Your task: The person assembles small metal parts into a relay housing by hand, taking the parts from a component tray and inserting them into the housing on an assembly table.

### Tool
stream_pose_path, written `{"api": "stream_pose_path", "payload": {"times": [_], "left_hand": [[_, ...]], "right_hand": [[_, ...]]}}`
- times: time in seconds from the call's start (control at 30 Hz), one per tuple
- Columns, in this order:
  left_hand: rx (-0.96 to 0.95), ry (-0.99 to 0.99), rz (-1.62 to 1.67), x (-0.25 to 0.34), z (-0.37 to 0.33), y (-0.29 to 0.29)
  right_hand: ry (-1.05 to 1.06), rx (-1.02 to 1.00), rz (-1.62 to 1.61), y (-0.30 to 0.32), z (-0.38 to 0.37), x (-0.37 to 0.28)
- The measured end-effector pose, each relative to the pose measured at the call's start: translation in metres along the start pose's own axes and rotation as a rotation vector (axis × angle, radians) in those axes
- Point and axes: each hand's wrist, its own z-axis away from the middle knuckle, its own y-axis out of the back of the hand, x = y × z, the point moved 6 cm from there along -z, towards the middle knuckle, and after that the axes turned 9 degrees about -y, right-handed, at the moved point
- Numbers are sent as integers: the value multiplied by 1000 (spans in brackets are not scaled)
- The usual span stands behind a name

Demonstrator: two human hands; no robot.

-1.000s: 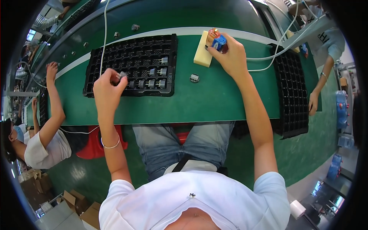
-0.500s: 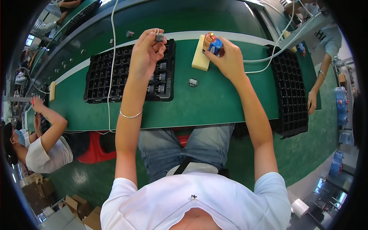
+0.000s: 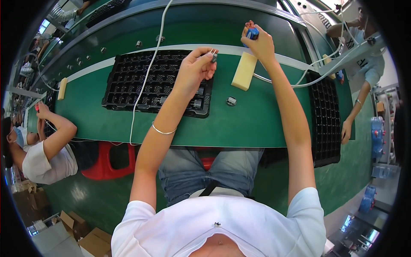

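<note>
My left hand (image 3: 193, 72) pinches a small dark plug (image 3: 213, 56) with two thin metal prongs sticking up. It is held above the right end of a black compartment tray (image 3: 112, 92). That tray has several dark parts in its right-hand cells, partly hidden by my wrist. My right hand (image 3: 263, 45) grips a small blue-and-orange object (image 3: 252, 33), its kind unclear, beyond a pale yellow block (image 3: 244, 71). The block lies apart from my fingers. Between my forearms, a small grey-and-black part (image 3: 231, 101) rests on the green table (image 3: 239, 128).
A white cable (image 3: 147, 81) hangs across the tray. More cables (image 3: 278, 83) run behind my right forearm. Another black tray (image 3: 325, 120) juts past the table's right edge. Small parts (image 3: 138, 43) sit on the far green surface. Co-workers are at left (image 3: 55, 150) and right (image 3: 364, 85).
My right hand has lifted the blue-and-orange object away from the yellow block, farther from me. My left hand, still pinching the plug, has moved right. The whole view has shifted slightly.
</note>
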Motion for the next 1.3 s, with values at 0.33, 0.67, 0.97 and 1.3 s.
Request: {"api": "stream_pose_path", "payload": {"times": [0.33,0.67,0.97,1.3], "left_hand": [[27,-125,-131,5,-3,5],[32,-184,-313,16,11,-17],[-52,-171,-424,5,19,-31],[139,3,-1776,88,82,50]], "right_hand": [[-17,-48,204,-23,-35,10],[-221,-481,-799,21,92,-60],[-367,-721,-1016,10,120,-37],[-300,-358,-625,51,108,2]]}}
